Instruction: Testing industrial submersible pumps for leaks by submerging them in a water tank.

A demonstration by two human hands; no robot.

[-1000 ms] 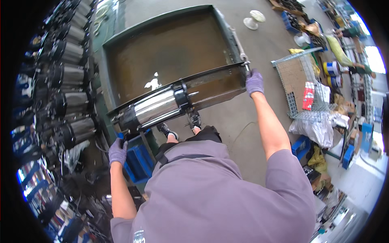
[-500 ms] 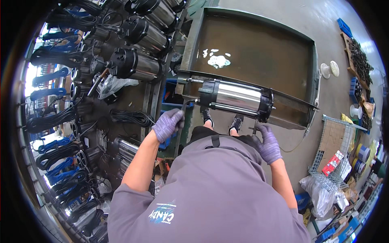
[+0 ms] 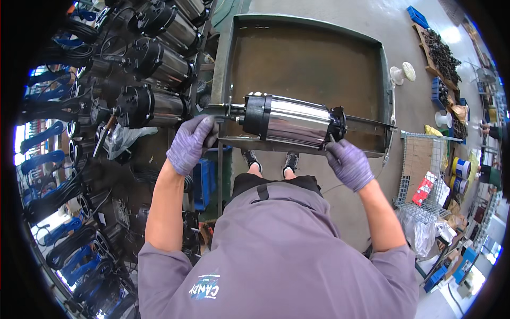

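A cylindrical steel pump (image 3: 298, 118) with black end castings lies on its side across the near part of a metal tank (image 3: 382, 69). At its left end, metal fittings stick out toward my left hand (image 3: 194, 139), which is gloved in purple-grey. Those fingers are closed round a dark thin bar (image 3: 220, 119) reaching to the fittings; its full shape is hidden. My right hand (image 3: 349, 164), in a matching glove, pinches beside the black right end of the pump. Whatever sits between its fingertips is mostly covered.
More steel pumps (image 3: 159, 106) with coiled cables stand in rows on the left. A blue bin (image 3: 203, 183) is below my left hand. To the right are a wire basket (image 3: 422, 175), white spools (image 3: 402, 73) and a pallet of dark parts (image 3: 441, 56).
My left hand has risen level with the pump's left fittings. The right hand has moved up to the pump's right end. The whole view has shifted, and a bright patch in the tank is gone.
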